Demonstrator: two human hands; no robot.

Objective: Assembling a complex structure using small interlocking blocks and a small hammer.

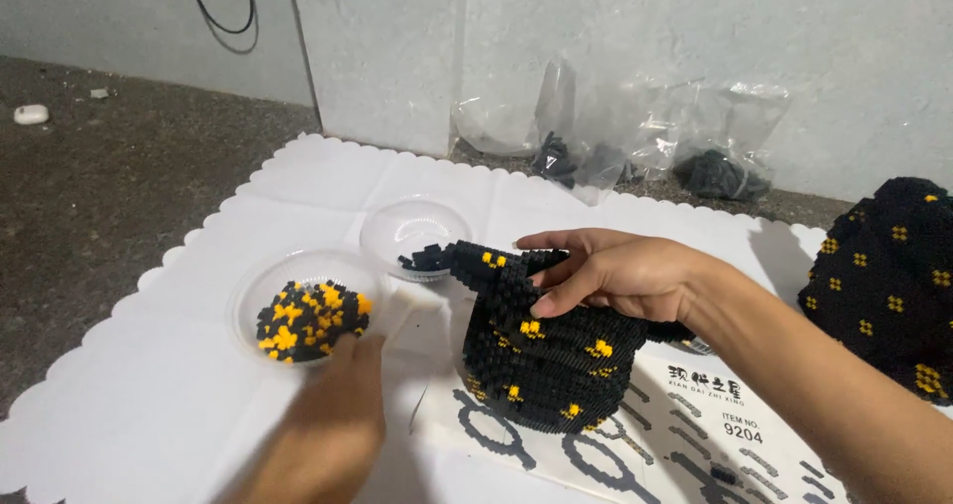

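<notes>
The right hand [615,271] lies on the black brick model [546,350], fingers pressed on its top, while the left hand [333,415], grip unclear, reaches the bowl [248,290] of bricks [308,320].

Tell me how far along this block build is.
Done: a tall black model with yellow dots stands on the instruction sheet. In hand: the right hand steadies its top; the left hand reaches the bowl of black and yellow pieces. Left: those pieces remain loose.
</notes>
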